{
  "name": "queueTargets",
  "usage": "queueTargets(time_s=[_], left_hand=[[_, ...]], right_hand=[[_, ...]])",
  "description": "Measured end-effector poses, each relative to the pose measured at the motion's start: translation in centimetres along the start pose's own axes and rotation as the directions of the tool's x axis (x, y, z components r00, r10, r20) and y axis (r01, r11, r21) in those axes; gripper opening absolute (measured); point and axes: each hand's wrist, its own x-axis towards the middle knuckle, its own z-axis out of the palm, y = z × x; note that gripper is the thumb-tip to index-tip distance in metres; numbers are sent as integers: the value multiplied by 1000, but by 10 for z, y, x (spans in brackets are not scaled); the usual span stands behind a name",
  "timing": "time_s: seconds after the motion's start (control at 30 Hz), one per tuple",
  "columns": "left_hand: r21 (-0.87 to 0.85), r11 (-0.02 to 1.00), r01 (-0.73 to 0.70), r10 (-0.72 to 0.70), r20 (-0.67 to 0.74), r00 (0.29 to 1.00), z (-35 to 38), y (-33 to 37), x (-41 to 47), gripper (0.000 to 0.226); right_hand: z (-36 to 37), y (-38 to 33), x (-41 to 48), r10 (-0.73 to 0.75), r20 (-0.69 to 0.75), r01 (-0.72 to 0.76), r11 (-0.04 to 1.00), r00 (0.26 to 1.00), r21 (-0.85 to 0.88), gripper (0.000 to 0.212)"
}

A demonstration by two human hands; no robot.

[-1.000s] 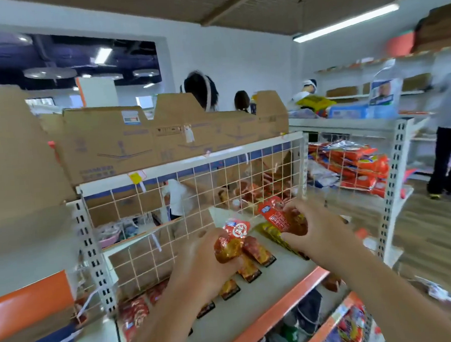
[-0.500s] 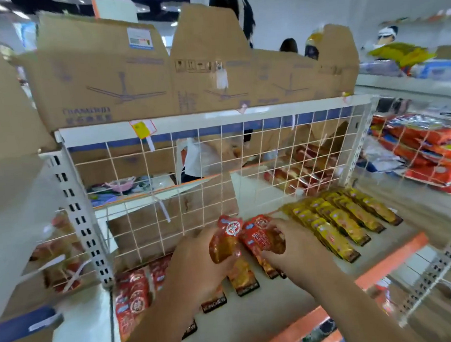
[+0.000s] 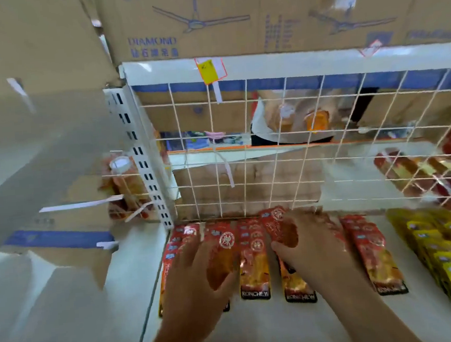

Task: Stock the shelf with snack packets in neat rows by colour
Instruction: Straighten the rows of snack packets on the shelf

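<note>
Well, looking down from my head, I see both my hands over the white shelf. My left hand grips the left red packet. The fingers curl round one side of it and my thumb is on the other. It is over the red rows near the shelf's left end, and I cannot tell if it touches them. My right hand pinches the right red packet between thumb and fingers, up by the wire wall at the back (this part is a bit blurry). The red rows lie flat, side by side, running from the wire wall toward me. Yellow packets lie in their own rows further right. Big cardboard boxes sit up above the wire wall.
</note>
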Motion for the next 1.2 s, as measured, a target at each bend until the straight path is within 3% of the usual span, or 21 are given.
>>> queueTargets(time_s=[0.2,0.4,0.6,1.2], left_hand=[[91,991,102,-89,-138,986,33,-12,-42,58],[143,975,172,-141,-206,968,48,-15,-47,56],[150,959,242,-216,-171,961,54,-14,-41,57],[186,950,249,-216,-178,960,59,-22,-42,54]], right_hand=[[8,18,17,-152,35,152,988,988,2,59],[14,26,19,-213,75,212,977,974,20,58],[19,30,18,-188,85,182,981,978,70,54],[27,28,7,-157,79,155,987,984,34,49]])
